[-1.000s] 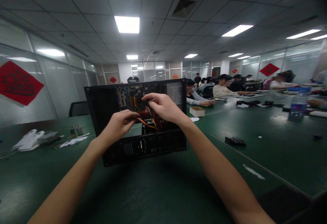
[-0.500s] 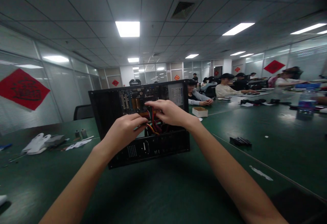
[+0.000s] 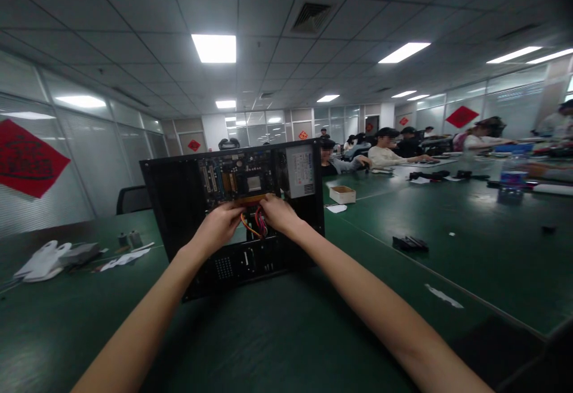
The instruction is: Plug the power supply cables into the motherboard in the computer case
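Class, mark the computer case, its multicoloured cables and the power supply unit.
Computer case [image 3: 290,255]: head view, on its lower black panel.
Multicoloured cables [image 3: 261,224]: head view, on reddish strands.
Power supply unit [image 3: 301,171]: head view, on its pale label.

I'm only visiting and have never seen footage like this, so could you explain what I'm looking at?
There is no machine arm here: these are a person's own bare hands. The camera is worn on that person's head, looking forward and down, so you see roughly their view. The left hand and right hand reach into an open black computer case on a green table. Both are close to the coloured cables, though what the fingertips hold is too small to tell. Left of the case lies a white plastic bag; to its right stand a small open box and a bottle.
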Tool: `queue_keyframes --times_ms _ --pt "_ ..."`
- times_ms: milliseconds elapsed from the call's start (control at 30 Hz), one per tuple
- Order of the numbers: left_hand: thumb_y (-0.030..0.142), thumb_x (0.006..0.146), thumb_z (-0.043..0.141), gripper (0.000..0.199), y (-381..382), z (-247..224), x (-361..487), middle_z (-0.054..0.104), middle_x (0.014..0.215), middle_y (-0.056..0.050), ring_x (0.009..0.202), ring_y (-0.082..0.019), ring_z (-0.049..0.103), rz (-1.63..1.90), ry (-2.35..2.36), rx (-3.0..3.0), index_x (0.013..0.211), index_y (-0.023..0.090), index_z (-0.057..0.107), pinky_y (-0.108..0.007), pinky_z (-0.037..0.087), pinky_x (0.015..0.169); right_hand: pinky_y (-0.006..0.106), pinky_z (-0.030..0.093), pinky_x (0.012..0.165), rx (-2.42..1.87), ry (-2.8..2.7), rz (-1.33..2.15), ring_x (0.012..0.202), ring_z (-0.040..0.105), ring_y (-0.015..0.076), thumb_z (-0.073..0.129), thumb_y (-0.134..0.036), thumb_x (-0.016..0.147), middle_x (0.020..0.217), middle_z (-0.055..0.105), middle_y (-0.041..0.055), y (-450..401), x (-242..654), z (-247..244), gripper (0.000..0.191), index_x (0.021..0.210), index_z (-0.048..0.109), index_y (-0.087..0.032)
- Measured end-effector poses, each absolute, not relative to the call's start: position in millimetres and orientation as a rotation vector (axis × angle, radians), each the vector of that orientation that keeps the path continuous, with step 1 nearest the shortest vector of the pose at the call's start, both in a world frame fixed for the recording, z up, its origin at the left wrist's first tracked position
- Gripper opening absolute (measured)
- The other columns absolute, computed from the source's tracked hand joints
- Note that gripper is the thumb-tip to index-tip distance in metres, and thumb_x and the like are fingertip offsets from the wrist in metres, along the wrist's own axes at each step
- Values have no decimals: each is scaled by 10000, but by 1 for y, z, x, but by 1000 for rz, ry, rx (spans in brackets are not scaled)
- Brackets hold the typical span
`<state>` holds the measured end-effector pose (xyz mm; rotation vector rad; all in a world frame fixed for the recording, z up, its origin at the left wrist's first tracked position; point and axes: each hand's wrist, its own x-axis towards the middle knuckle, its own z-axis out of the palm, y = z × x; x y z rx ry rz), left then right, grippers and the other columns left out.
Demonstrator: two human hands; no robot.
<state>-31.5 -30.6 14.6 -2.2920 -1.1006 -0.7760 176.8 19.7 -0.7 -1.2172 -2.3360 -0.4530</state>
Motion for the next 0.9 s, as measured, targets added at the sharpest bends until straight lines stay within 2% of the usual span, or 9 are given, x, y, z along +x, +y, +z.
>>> queue_keyframes --times_ms 133,400,633,900 --pt "165 906 628 219 6 10 -28 778 1106 -103 1097 -272 706 -898 -1272 -2360 1055 168 788 -381 546 981 327 550 865 -1340 -2300 -424 1077 662 260 461 -110 949 1244 617 170 37 191 -6 289 1165 654 -116" --pt "135 891 586 252 32 12 -8 794 993 -87 984 -256 737 -337 -1399 -2426 963 222 811 -289 524 809 329 549 873 -1263 -2388 -469 1079 665 256 483 -169 950 1319 603 153 40 196 -9 269 1138 672 -141" --pt "172 918 580 266 36 4 -13 786 1062 -105 1028 -286 726 -310 -1511 -2342 1053 218 805 -331 526 835 312 535 878 -1230 -2477 -427 1091 672 264 535 -225 951 1244 651 158 43 196 -11 262 1133 699 -132" --pt "202 931 574 252 36 3 -12 780 1073 -114 1034 -275 723 -243 -1513 -2307 1038 217 801 -326 527 855 307 532 815 -1215 -2515 -413 1040 694 274 568 -235 931 1205 680 164 45 195 -12 261 1115 712 -118"
